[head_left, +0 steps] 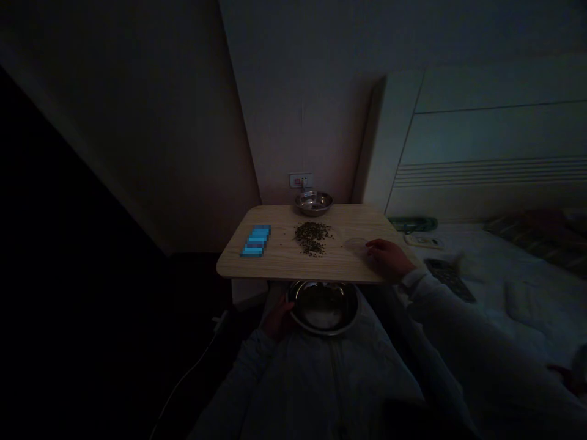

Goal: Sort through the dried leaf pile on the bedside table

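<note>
A metal bowl (323, 330) rests on my lap, just below the table's front edge. My left hand (278, 319) is closed on its left rim; dark contents show dimly inside. On the small wooden table lies a loose pile of small dark seeds or beans (312, 236), too dim to name exactly. To the right of the pile, my right hand (389, 260) is low over the tabletop, its fingers curled at the edge of a clear, rounded plastic piece (356, 243), whose exact kind I cannot make out.
A second metal bowl (314, 203) stands at the table's (284, 269) back edge. A lit phone (257, 240) lies at the left. Behind is a wall socket (301, 180). To the right is a bed with a pale headboard (486, 134). A white cable (188, 371) runs at lower left.
</note>
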The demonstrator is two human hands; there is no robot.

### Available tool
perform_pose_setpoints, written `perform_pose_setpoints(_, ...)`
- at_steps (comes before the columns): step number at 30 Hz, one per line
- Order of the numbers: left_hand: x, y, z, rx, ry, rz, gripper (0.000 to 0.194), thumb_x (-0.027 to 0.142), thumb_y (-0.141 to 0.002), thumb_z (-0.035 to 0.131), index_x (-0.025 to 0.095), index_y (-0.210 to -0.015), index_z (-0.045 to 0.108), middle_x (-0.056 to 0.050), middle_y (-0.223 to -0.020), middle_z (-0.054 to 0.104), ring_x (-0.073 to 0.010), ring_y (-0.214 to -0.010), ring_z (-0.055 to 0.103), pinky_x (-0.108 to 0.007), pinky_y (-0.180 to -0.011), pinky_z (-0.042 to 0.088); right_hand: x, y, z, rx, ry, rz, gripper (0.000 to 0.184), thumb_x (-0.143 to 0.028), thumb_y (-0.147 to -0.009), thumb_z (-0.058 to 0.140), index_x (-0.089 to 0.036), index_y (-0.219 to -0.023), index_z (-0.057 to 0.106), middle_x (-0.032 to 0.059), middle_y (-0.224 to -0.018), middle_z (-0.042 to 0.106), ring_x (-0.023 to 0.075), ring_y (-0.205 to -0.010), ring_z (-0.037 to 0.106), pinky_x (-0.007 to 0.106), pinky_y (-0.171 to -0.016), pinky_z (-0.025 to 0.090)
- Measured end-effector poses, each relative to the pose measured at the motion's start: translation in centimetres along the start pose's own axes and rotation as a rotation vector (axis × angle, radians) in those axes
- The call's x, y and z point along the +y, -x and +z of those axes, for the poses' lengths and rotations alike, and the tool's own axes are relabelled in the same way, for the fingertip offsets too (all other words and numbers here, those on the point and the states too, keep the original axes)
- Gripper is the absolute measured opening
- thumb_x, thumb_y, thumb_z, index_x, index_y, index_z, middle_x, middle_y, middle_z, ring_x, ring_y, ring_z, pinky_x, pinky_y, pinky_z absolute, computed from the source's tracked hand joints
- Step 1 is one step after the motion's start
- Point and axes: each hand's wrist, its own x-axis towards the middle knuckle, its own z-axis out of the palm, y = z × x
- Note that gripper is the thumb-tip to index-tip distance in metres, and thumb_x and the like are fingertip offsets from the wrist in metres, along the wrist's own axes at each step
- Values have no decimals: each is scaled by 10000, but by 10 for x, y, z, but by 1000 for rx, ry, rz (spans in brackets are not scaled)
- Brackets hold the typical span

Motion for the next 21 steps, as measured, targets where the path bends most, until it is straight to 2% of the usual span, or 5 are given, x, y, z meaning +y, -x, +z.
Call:
perform_pose_setpoints(5,-1,-1,-3,2,-18,5,428,249,-667,698,241,-1092,645,-49,-1154,691,-320,-1258,473,-458,-1067,313,-9,-4,0,-36,-48,57,270,-162,-709,519,-132,-919,685,59,-797,697,138,-677,588,235,-640,425)
perform_pose_setpoints(9,-5,-3,-6,17,-20,12,421,267,-657,701,236,-1074,649,-53,-1110,708,-321,-1261,468,-461,-1068,312,-12,-5,1,-100,-103,41,271,-168,-702,522,-138,-917,683,40,-741,687,123,-600,560,233,-593,420)
perform_pose_setpoints(16,-12,-11,-12,56,12,15,457,262,-623,721,246,-1074,644,-46,-1074,719,-321,-1250,480,-469,-1062,319,-6,-11,-1,-47,-86,56,271,-170,-688,541,-155,-913,691,41,-770,701,122,-614,569,232,-603,429)
perform_pose_setpoints(21,-10,-9,-11,30,-6,39,417,262,-639,711,237,-1052,657,-53,-1087,716,-317,-1255,475,-462,-1070,306,-11,-7,2,-78,-63,28,256,-174,-701,534,-150,-902,690,44,-777,699,127,-634,578,232,-618,434)
